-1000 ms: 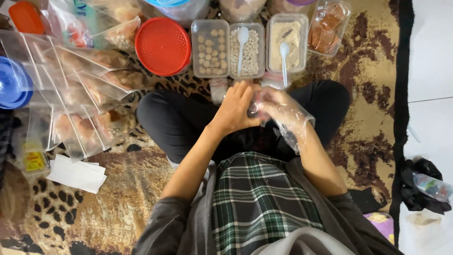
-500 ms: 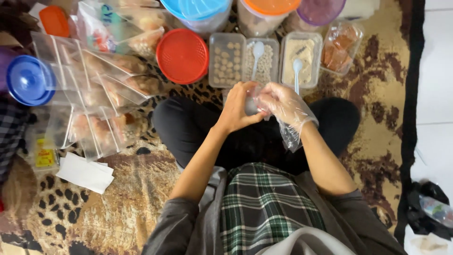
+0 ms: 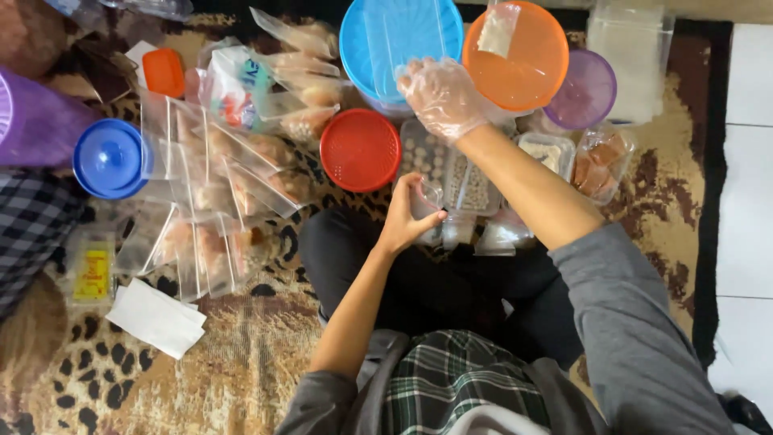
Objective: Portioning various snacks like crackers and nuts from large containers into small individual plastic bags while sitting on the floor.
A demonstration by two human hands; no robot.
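Small clear plastic bag (image 3: 427, 201) upright, pinched in left hand (image 3: 405, 221).

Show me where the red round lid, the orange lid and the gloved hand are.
red round lid (image 3: 360, 150), head view, centre of its top.
orange lid (image 3: 519, 60), head view, bare middle of its top.
gloved right hand (image 3: 439, 97), head view, back of the hand.

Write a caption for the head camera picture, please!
Gloved right hand reaches to blue tub; left hand holds small clear bag.
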